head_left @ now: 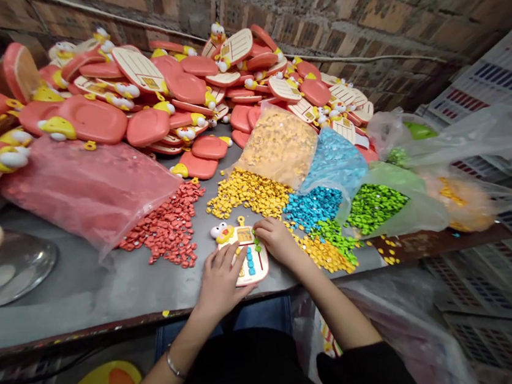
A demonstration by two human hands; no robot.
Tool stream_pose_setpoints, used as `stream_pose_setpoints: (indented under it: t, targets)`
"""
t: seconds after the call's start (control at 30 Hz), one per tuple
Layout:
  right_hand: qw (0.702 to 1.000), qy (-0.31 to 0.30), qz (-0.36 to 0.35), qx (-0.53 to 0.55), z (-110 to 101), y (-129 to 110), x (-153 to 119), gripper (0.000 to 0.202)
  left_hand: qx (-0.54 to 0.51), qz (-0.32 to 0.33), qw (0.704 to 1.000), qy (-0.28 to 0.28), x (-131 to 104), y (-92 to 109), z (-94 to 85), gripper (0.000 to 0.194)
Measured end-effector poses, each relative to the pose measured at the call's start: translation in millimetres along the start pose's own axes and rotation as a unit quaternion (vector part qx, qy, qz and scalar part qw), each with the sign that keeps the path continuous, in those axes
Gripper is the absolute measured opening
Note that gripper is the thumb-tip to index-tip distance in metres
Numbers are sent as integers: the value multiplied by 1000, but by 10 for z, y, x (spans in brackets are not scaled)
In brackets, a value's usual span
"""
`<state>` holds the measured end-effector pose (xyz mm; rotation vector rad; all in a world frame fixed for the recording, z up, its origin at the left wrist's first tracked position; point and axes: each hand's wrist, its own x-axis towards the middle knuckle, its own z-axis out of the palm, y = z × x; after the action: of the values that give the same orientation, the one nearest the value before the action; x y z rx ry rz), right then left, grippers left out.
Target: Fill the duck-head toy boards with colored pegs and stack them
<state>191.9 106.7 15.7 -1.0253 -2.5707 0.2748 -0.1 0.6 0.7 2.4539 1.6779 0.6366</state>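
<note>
A cream toy panel [258,268] with a yellow duck-like head and bulging eyes lies near the table's front edge. Blue, green and yellow buttons sit in its slots. My left hand [220,279] rests spread over its left side, fingers apart. On the panel's upper right, my right hand [279,240] has its fingers drawn together by the green buttons [257,241]; anything between the fingertips is too small to make out. Loose red pieces [168,230], yellow pieces [256,192], blue pieces [315,207] and green pieces [373,208] lie in heaps around the panel.
Many red-backed toy shells [100,118] are piled along the brick wall. Plastic bags of red pieces [93,186], yellow pieces [280,143] and blue pieces [336,161] lie behind the heaps. A shiny metal lid [10,269] is at the left. Stacked crates [498,90] stand at the right.
</note>
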Motion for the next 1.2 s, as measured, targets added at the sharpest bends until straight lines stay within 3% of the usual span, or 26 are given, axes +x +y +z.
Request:
stream_pose_setpoints:
  t: [0.13,0.27,0.33,0.4,0.47,0.53,0.63,0.73,0.9,1.03,1.2]
  targets:
    - [1000,-23,6,-18,-41,-139,-58,15,3,2,1000,4,2,7,-7,69]
    - [999,-12,8,43,-134,-249,-245,18,7,1,1000,9,1,11,-9,67]
    - [995,32,37,82,-226,-195,-409,20,8,0,1000,8,-1,8,-7,67]
    - [983,120,111,86,-339,-36,-610,20,7,2,1000,5,-5,2,-2,66]
    - [954,213,205,50,-443,197,-813,18,6,4,1000,3,-11,-9,6,66]
    - [930,245,273,6,-505,440,-976,18,9,8,1000,2,-16,-19,16,66]
    - [932,176,314,-35,-491,689,-1083,18,16,12,1000,2,-19,-30,28,67]
    - [932,124,330,-78,-393,764,-1035,17,21,14,1000,0,-17,-29,31,68]
    - [915,138,347,-153,-276,738,-894,15,20,12,1000,-6,-18,-24,25,67]
    - [918,148,328,-168,-273,687,-842,14,18,12,1000,1,-20,-22,21,68]
    - [913,118,355,-165,-279,546,-742,15,18,7,1000,3,-15,-11,7,68]
